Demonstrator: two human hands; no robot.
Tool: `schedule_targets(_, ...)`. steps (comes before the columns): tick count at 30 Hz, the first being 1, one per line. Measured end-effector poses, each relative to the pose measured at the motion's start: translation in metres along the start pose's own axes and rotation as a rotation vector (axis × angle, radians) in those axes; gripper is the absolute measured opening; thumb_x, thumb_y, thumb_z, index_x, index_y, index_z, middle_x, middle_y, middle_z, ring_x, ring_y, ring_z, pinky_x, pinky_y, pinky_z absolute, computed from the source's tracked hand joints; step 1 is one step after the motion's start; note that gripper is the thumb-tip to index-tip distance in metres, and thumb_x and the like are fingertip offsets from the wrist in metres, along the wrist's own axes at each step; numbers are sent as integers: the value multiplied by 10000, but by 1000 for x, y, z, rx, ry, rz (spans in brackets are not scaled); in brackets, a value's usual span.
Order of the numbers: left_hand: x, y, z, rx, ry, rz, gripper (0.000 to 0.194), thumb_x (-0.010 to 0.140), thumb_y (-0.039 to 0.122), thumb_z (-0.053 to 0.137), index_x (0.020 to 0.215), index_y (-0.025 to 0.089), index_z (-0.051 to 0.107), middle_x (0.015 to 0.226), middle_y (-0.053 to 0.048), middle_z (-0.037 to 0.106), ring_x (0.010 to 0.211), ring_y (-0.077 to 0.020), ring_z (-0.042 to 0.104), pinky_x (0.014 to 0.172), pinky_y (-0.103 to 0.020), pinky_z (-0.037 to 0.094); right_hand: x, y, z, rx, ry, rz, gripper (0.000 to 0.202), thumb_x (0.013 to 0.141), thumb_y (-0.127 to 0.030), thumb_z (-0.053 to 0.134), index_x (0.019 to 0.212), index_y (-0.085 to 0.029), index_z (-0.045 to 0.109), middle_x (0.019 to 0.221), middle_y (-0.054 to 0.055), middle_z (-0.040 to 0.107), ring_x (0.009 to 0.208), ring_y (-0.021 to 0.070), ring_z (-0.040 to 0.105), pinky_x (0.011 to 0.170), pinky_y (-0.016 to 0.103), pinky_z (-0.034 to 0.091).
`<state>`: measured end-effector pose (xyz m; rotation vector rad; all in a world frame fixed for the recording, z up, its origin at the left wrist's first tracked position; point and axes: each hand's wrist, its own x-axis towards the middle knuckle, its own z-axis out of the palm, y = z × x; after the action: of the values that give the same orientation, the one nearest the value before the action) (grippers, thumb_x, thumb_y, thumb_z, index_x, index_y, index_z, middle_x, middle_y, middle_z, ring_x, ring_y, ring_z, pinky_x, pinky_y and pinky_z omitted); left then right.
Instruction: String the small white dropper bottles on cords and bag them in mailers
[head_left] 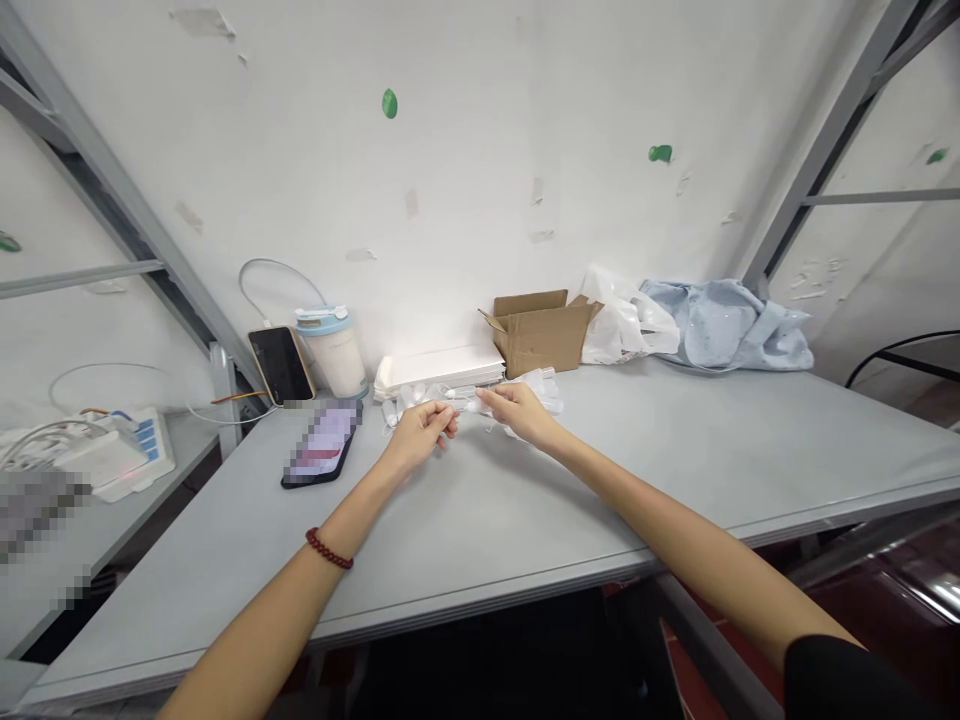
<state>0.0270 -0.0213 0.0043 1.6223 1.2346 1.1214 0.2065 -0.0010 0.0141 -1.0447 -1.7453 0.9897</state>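
Observation:
My left hand point(424, 432) is closed in a pinch above the grey table, with a dark red bead bracelet on the wrist. What its fingertips hold is too small to name. Facing it, my right hand point(517, 410) pinches a small clear and white plastic piece point(470, 405) between thumb and forefinger. That piece spans the short gap between the two hands. Just behind them lie several more clear plastic pieces with white ends point(414, 397) and a few see-through wrappings point(547, 385). My hands partly cover this group.
Behind the pieces lies a white flat stack point(442, 368). An open cardboard box point(544, 340), a white plastic bag point(622, 320) and a light blue cloth bag point(727, 325) stand along the wall. Leftward are a lidded cup point(335, 355), an upright phone point(283, 365) and a lying phone point(322, 445).

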Motion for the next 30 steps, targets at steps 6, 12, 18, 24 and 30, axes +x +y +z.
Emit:
schedule_targets(6, 1, -2, 2, -31, -32, 8, 366, 705, 515, 576, 780, 157, 561, 574, 14, 539, 532, -118, 520, 488, -242, 421, 2, 3, 0, 67, -5, 9, 453, 750, -567, 487, 533, -191, 360, 455, -70, 300, 448, 60, 260, 458, 228, 199)
schedule_targets(12, 0, 0, 1, -71, -7, 3, 336, 710, 481, 597, 766, 150, 573, 573, 19, 531, 522, -107, 508, 485, -233, 411, 4, 6, 0, 85, 1, 19, 414, 748, -521, 492, 532, -191, 366, 456, -71, 298, 442, 62, 278, 462, 230, 213)
schedule_targets(18, -1, 2, 1, -86, -7, -20, 349, 688, 484, 617, 754, 145, 568, 592, 19, 540, 524, -102, 519, 490, -230, 414, 1, 1, -1, 72, -8, 39, 409, 754, -492, 496, 519, -188, 357, 454, -65, 324, 446, 59, 287, 470, 234, 213)
schedule_targets(24, 0, 3, 0, -85, -17, -27, 374, 673, 502, 629, 760, 141, 584, 582, 22, 535, 514, -101, 517, 484, -230, 410, 3, 5, 0, 113, -5, 38, 400, 753, -493, 504, 533, -190, 363, 457, -71, 285, 445, 58, 263, 463, 234, 200)
schedule_targets(30, 1, -1, -2, -68, -34, -6, 395, 669, 531, 633, 746, 147, 581, 587, 20, 536, 515, -102, 516, 483, -233, 411, 1, 2, -1, 85, -6, 38, 411, 752, -502, 506, 530, -193, 352, 462, -72, 265, 447, 56, 240, 457, 232, 183)
